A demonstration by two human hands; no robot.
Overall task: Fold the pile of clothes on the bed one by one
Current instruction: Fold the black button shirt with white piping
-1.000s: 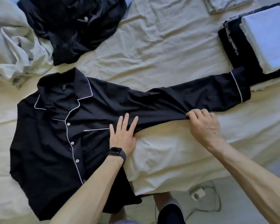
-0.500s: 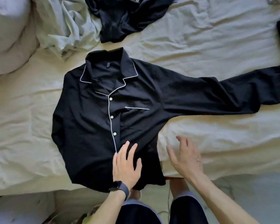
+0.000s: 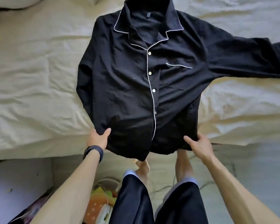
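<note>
Fingers: both sets are curling round the hem now, thumbs on top and the rest tucking under the cloth, so they're gripping instead of smoothing.
Left hand: it's holding the near-left corner of the hem. Half a second ago it was lying flat on the shirt front.
Right hand: it's pinching the near-right corner. Just before, it was hovering open over the sheet beside the shirt.
Pajama shirt: it's lying face up on the bed, collar pointing away, hem hanging off the near edge toward the person.
Sleeve: one is still stretching out to the right. The other seems to be hiding under the left side, can't really tell.
Meaning: smoothing is looking done and the actual fold is starting, I reckon. That loose sleeve is probably needing to go in first though.
</note>
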